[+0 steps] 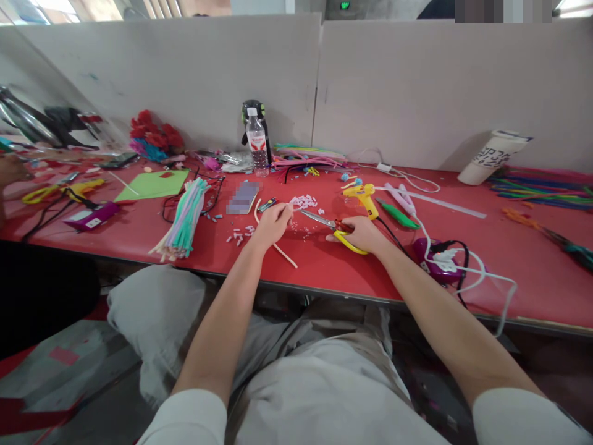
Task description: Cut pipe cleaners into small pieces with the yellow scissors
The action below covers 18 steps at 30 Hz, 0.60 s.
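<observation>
My right hand [359,233] is wrapped round the handles of a pair of scissors [319,217] with yellow and dark red grips. The blades point left toward my left hand [274,224], whose thumb and fingers are pinched together just off the tips. What the pinch holds is too small to make out. A cream pipe cleaner [285,255] runs beneath or behind my left hand, partly hidden by it. Short pale lilac cut pieces [303,201] lie in a heap beyond the blades, and more cut pieces [239,235] lie left of my wrist.
A bundle of pastel pipe cleaners [188,219] lies left, near a phone [244,198] and a water bottle [257,142]. To the right are a yellow glue gun [364,196], a green marker-like object [397,214], a purple power strip [438,262] and cables. Another person's hand [12,170] is far left.
</observation>
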{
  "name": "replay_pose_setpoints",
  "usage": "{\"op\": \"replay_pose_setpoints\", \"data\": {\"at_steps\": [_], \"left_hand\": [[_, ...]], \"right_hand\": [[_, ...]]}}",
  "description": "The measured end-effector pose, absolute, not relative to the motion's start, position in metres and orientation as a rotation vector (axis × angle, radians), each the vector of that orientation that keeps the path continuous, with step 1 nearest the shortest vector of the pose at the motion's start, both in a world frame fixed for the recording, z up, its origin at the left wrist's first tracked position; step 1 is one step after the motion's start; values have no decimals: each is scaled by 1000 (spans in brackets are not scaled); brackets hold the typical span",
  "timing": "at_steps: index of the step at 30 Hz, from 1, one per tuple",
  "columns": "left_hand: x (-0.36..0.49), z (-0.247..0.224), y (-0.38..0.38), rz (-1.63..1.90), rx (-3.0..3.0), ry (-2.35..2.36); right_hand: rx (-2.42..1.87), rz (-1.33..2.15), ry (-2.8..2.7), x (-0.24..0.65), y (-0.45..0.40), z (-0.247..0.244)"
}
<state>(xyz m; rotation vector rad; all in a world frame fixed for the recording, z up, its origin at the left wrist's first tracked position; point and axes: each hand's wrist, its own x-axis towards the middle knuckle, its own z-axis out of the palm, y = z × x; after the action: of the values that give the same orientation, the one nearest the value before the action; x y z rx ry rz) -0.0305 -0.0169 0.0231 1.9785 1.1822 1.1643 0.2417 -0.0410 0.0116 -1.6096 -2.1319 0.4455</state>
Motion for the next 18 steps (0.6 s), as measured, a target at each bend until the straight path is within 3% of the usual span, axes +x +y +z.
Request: {"op": "replay_pose_setpoints", "data": {"at_steps": [18], "left_hand": [[-31, 24, -17, 1150, 1972, 1174]], "right_hand": [[-1630, 415, -2100, 242, -38, 9]]}}
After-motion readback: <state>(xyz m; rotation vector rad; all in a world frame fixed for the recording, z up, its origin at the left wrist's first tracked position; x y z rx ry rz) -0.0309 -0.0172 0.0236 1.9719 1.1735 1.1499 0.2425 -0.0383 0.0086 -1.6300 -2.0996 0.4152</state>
